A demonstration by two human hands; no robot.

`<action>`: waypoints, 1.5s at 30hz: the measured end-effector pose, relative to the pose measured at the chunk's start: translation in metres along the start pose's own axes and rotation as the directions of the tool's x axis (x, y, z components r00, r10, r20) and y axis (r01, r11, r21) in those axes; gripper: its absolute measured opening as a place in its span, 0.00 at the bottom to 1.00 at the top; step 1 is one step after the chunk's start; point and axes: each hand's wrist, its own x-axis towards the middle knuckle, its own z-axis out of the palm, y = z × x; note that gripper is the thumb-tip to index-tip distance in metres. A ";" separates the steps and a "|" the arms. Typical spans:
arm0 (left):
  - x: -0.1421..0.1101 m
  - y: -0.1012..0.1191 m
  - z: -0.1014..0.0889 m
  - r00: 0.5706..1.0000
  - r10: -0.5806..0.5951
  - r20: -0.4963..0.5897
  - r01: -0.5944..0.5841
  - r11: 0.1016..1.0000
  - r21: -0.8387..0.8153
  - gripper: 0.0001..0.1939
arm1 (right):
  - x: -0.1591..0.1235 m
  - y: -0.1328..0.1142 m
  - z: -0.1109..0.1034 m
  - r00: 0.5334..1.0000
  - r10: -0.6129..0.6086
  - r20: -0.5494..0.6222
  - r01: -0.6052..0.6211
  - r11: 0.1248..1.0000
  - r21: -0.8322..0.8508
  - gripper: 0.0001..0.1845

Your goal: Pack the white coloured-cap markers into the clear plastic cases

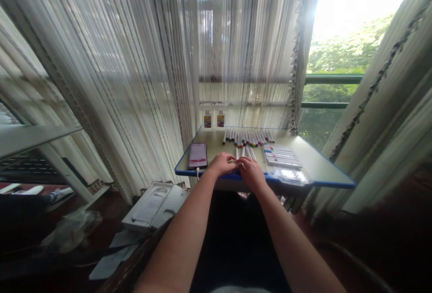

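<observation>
At the near edge of the desk, my left hand (223,164) and my right hand (252,172) meet with bent fingers. A small white end, apparently of a marker pen (241,165), shows at my right fingertips; most of it is hidden. Whatever my left fingers close on is too small to make out. Just beyond my hands lie a few white marker pens (249,152). Farther back spreads a row of several marker pens (249,140), their coloured ends toward me. Right of my hands sits a flat pack of marker pens (282,156).
A phone (197,156) with a white cable lies on the desk (322,169) at left. Two clear packages (207,120) stand at the back edge, by the curtain (141,59). Clear plastic wrap (292,176) overlaps the front edge. An open white box (153,205) is below left.
</observation>
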 end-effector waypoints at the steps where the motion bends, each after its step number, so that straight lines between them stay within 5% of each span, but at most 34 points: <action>1: -0.001 0.001 -0.003 1.000 0.022 0.010 -0.022 0.999 0.029 0.16 | 0.000 -0.002 -0.001 1.000 0.005 0.004 -0.005 1.000 0.008 0.15; 7: -0.004 0.006 -0.011 0.997 0.074 0.005 -0.074 0.986 0.150 0.19 | 0.004 -0.009 -0.003 0.993 0.112 0.033 -0.113 0.993 0.037 0.20; 12: -0.004 0.008 -0.008 0.998 -0.044 -0.033 0.047 0.996 0.079 0.13 | 0.004 -0.007 -0.004 0.995 0.101 -0.006 -0.100 0.992 0.074 0.22; 18: -0.005 0.012 -0.009 0.945 -0.170 -0.278 0.211 0.970 0.122 0.12 | 0.003 -0.006 0.000 0.993 0.103 -0.050 -0.099 0.992 0.077 0.22; 24: -0.003 0.005 -0.012 0.915 -0.200 -0.351 0.223 0.974 0.027 0.11 | 0.002 -0.006 0.004 0.993 0.098 -0.069 -0.096 0.995 0.033 0.23; 31: -0.001 -0.007 -0.010 0.825 -0.351 -0.443 0.245 0.928 -0.280 0.13 | 0.002 -0.008 0.010 0.981 0.159 -0.114 -0.157 0.987 0.021 0.30; 45: -0.002 -0.004 -0.010 0.897 -0.310 -0.316 0.158 0.891 -0.426 0.13 | -0.003 -0.006 0.014 0.969 0.093 -0.228 -0.088 0.996 0.033 0.35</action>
